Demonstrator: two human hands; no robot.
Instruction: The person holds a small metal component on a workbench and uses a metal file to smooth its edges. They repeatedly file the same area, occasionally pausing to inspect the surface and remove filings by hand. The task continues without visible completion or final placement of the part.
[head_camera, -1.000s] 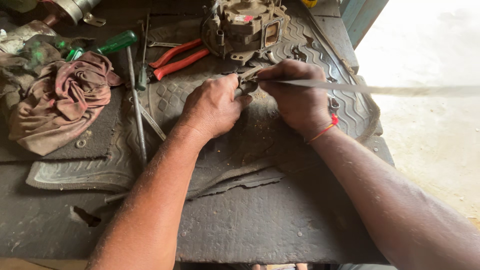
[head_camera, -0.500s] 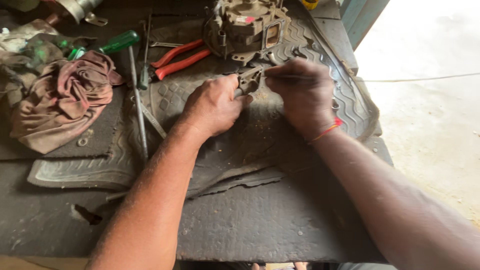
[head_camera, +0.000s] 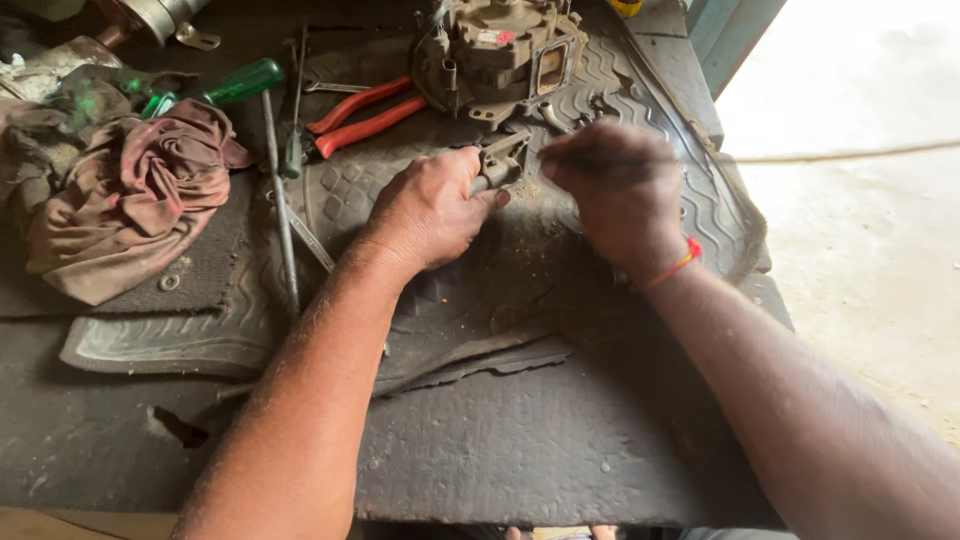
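My left hand (head_camera: 430, 210) grips a small grimy metal part (head_camera: 502, 160) and presses it onto the black rubber mat (head_camera: 470, 300). Just right of that part, my right hand (head_camera: 622, 195) is closed around a thin wire (head_camera: 850, 155). The wire runs off to the right edge of the view, and its end near the part is blurred. A red thread band sits on my right wrist. A larger carburettor body (head_camera: 500, 45) stands on the mat just beyond both hands.
Red-handled pliers (head_camera: 362, 112) lie left of the carburettor body. Further left are a green-handled screwdriver (head_camera: 238, 84), a long thin rod (head_camera: 280, 220) and a crumpled brown rag (head_camera: 130, 195). The bench ends at the right, with pale ground (head_camera: 860, 250) beyond.
My right hand has shifted slightly toward the small part, and the wire now sits a little higher. My left hand keeps its grip on the part.
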